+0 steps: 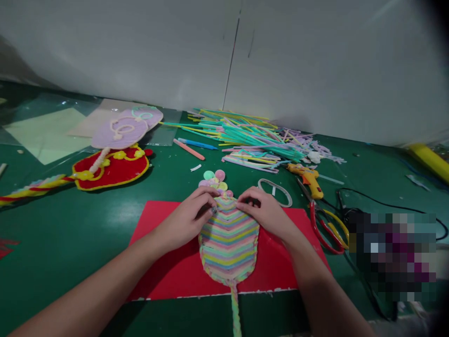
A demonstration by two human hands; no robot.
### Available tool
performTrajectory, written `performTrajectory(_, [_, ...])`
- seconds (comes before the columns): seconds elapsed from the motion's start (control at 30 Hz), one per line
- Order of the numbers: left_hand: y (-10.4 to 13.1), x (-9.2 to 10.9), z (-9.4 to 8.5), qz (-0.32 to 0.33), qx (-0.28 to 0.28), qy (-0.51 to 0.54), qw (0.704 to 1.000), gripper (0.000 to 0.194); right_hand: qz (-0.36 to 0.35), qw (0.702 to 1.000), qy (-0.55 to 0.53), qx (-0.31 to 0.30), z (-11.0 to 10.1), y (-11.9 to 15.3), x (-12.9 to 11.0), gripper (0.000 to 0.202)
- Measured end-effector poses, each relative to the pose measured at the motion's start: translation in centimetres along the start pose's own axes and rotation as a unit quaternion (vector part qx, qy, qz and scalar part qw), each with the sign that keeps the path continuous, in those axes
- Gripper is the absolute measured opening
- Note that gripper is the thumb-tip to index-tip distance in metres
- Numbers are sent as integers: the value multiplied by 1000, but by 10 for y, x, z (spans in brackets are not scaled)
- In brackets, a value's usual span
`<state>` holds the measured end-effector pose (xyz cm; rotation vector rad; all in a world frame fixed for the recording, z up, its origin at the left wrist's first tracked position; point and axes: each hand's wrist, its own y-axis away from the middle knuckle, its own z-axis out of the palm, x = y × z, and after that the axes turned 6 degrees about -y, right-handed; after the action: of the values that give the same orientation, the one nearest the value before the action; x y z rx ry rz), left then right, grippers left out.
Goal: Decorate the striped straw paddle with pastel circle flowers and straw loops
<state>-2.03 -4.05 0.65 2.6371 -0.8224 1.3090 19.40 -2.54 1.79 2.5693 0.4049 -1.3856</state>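
A fan-shaped piece with pastel chevron stripes lies on a red board, its braided handle pointing toward me. Small pastel discs cluster beyond its far edge. My left hand is at the fan's upper left edge, thumb and fingers pressed together; what they pinch is too small to make out. At the upper right edge, my right hand has its fingertips closed on the fan's rim.
Pipe cleaners lie in a pile at the back, near two pens. Glue gun, red-handled pliers and a black cord are on the right. Red fan and purple fan lie left. An oval ring touches the board's far side.
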Motion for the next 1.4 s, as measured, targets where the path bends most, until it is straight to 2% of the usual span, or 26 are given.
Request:
performTrajectory(0.37, [2, 6, -3, -13, 9, 3, 1000, 17, 1, 1000, 0, -1, 0, 1, -2, 18])
performTrajectory(0.67, [-4, 2, 6, -7, 46, -24, 999, 16, -19, 999, 23, 12, 1, 2, -2, 14])
performTrajectory(0.93, [-5, 8, 11, -21, 52, -99, 993, 17, -31, 999, 35, 27, 6, 1, -1, 11])
performTrajectory(1.23, [-5, 7, 14, -16, 70, -209, 975, 11, -45, 998, 30, 45, 11, 0, -2, 12])
performTrajectory(1.4, [-3, 5, 12, -32, 86, -222, 971, 14, -44, 998, 28, 46, 11, 1, -2, 12])
